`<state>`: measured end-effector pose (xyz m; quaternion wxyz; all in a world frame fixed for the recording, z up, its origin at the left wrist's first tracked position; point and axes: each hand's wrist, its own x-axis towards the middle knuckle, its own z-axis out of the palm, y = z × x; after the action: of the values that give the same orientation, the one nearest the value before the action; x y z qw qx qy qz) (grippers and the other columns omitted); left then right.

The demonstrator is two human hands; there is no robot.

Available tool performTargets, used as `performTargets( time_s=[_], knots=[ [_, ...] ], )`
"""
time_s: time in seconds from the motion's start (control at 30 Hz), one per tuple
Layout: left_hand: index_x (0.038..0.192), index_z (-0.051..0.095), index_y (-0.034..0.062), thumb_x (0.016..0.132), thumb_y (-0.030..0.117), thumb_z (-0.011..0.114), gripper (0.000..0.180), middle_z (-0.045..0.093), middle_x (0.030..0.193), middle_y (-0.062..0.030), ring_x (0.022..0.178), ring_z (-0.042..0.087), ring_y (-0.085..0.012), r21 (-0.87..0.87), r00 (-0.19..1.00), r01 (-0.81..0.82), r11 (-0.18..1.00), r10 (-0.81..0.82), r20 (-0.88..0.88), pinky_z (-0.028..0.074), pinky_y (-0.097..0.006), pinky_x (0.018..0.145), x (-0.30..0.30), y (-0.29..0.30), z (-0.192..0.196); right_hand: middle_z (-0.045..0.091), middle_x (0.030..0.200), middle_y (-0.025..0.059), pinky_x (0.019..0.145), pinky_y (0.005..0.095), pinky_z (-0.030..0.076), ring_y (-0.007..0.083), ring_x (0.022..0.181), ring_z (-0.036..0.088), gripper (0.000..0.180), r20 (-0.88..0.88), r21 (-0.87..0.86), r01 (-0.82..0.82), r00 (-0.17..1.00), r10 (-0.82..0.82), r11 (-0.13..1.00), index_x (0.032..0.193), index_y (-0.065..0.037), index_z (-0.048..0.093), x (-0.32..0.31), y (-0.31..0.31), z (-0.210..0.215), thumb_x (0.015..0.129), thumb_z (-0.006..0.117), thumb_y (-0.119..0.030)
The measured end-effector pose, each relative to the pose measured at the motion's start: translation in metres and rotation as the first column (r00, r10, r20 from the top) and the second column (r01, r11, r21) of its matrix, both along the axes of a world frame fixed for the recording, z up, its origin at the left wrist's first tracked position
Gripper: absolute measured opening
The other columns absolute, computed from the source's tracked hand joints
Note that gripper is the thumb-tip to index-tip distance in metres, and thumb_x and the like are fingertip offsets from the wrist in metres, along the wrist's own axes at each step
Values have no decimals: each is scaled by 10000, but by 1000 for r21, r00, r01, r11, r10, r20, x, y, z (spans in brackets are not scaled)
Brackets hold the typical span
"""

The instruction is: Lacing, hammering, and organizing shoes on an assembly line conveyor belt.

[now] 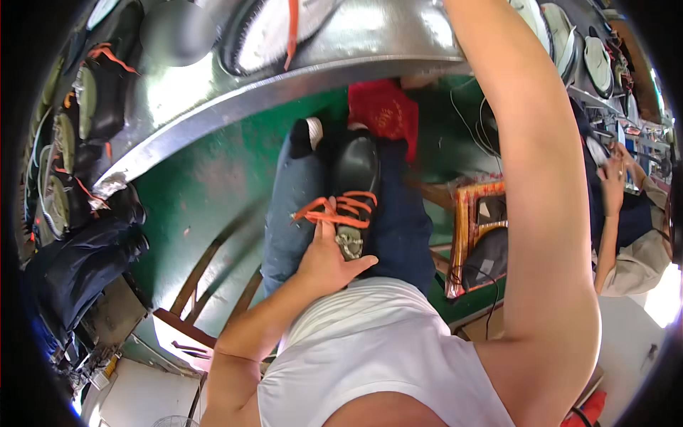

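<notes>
On my lap, between my thighs, lies a black shoe (357, 167) with its toe pointing away from me. A bright orange lace (352, 206) runs in loose loops across it, and a pale, mottled lining shows at its opening. My left hand (329, 260) is on the shoe's near left side, its fingers at the lace and its thumb reaching across the heel end. My right arm (544, 185) stretches up and forward past the top edge of the view, so its hand is out of sight.
A curved metal worktop (178, 85) crosses ahead, bearing a white-and-black shoe part (274, 32). More shoes (103, 99) line the left, others (597, 64) the right. A red cloth (384, 110) hangs below. An orange-rimmed crate (459, 235) stands right; another person's hands (613, 174) work beyond.
</notes>
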<state>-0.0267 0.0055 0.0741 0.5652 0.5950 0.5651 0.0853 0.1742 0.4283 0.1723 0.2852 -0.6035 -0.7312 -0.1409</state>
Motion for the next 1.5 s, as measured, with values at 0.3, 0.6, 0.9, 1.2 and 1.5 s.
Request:
performTargets(
  time_s=[0.3,0.6,0.9,1.2,1.5],
  knots=[
    [1250,587,-26,1036,471,381,578,602,1173,-172,1085,563,-283,112,975,-88,990,63,212,424,-350,932,-9,36,2,590,889,95,714,322,484,215,818,585,328,-719,-425,-574,684,124,700,920,-61,586,19,-382,-72,745,818,-214],
    [971,602,75,998,239,592,166,490,774,34,770,452,-70,-496,464,-260,829,557,689,392,-248,760,0,47,-14,608,937,21,874,328,450,177,920,569,243,-716,-294,-728,-262,-647,619,1150,-92,546,24,-419,-111,982,609,-255],
    [1087,630,-14,940,154,621,223,642,909,-61,803,580,-137,39,855,183,982,-179,487,470,-301,736,26,74,25,674,909,71,698,268,522,124,778,629,319,-974,-227,-832,188,-127,505,1211,-34,489,5,-341,-63,926,631,-18],
    [944,713,-2,862,84,710,119,686,904,-42,843,626,-121,-303,810,148,942,60,583,486,-285,678,7,102,16,686,846,40,591,290,502,104,709,624,259,-401,-562,-653,752,523,509,1192,-29,588,41,-385,-59,981,564,-178],
    [958,703,5,796,63,716,173,712,955,-116,834,671,-264,886,913,28,463,-372,166,538,-348,730,5,94,-2,654,934,24,714,241,519,66,809,597,211,-832,-347,-922,218,-510,172,1147,13,611,36,-342,-95,959,576,-76]
  ],
)
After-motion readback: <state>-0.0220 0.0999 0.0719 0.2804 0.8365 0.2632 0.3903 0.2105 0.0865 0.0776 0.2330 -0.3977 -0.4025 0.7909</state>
